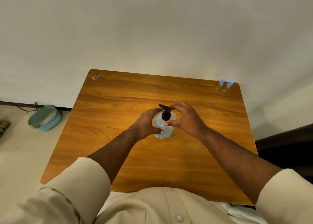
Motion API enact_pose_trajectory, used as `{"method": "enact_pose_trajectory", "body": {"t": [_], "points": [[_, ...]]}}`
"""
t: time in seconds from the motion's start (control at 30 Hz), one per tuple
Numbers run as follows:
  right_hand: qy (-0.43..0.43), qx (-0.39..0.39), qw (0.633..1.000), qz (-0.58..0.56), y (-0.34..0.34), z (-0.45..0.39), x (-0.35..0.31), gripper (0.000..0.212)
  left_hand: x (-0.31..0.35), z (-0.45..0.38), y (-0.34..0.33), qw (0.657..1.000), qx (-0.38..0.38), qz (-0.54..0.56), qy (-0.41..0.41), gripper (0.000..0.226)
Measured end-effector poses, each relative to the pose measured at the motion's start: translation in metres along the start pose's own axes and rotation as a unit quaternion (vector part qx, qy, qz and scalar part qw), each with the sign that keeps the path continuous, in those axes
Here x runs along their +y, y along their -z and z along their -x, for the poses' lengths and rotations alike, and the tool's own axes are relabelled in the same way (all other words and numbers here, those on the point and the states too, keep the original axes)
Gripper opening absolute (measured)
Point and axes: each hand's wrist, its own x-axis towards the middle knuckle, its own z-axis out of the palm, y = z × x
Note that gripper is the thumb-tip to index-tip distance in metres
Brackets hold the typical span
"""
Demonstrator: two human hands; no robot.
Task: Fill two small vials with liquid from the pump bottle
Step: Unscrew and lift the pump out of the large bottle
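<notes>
The fingers (pixel 176 107) of the right hand (pixel 185 119) curl over the black pump head (pixel 165 113) of the pump bottle (pixel 163 124), with the fingertips at the top of the pump and the thumb pressed on the front of the clear body, so this hand is closed on the bottle's upper part. The left hand (pixel 146 124) wraps the bottle from its other side, its fingers behind the body and the thumb across the lower front, gripping it. The bottle stands upright on the wooden bench (pixel 152 164), about at the middle of the top, and holds pale blue liquid; its spout points away from the person and to the left.

Two small vials (pixel 224 85) with light blue caps stand upright, just beside each other, well apart from the bottle, at the bench's far right corner. At the far left corner, also well apart from the bottle, lies a small object too blurred to identify. Nearer than the bottle, both bare forearms run back to rolled cream sleeves (pixel 84 181). On the floor to the left of the bottle, beyond the bench edge, sits a teal basin (pixel 44 118) near the wall.
</notes>
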Motion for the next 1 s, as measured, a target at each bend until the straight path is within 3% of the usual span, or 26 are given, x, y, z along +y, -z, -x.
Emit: {"method": "enact_pose_trajectory", "body": {"t": [0.1,0.3,0.47,0.63,0.77,0.9,1.0], "points": [[-0.011,-0.022,1.0,-0.009,0.0,-0.002,-0.007,0.043,0.0,0.0,-0.002,0.999,-0.006,0.033,0.004,0.087],[0.012,-0.039,0.999,-0.029,-0.002,-0.008,-0.015,0.03,-0.004,0.001,0.001,0.999,-0.009,0.027,0.014,0.09],[0.04,-0.09,0.995,-0.031,0.008,-0.016,-0.014,0.025,-0.003,0.0,0.001,0.999,0.001,0.032,0.014,0.086],[0.045,-0.136,0.988,-0.054,0.011,-0.018,-0.006,0.033,-0.003,0.002,-0.001,0.999,0.006,0.038,0.005,0.083],[0.04,-0.073,0.994,-0.075,-0.001,-0.013,-0.008,0.052,-0.003,0.004,0.0,0.999,0.007,0.033,0.003,0.085],[0.046,0.006,0.996,-0.079,-0.014,-0.007,-0.006,0.043,-0.003,0.005,-0.001,0.999,0.004,0.038,0.005,0.086],[0.046,0.016,0.994,-0.101,-0.017,0.001,-0.002,0.046,-0.002,0.005,-0.002,1.0,-0.002,0.03,0.003,0.087]]}}
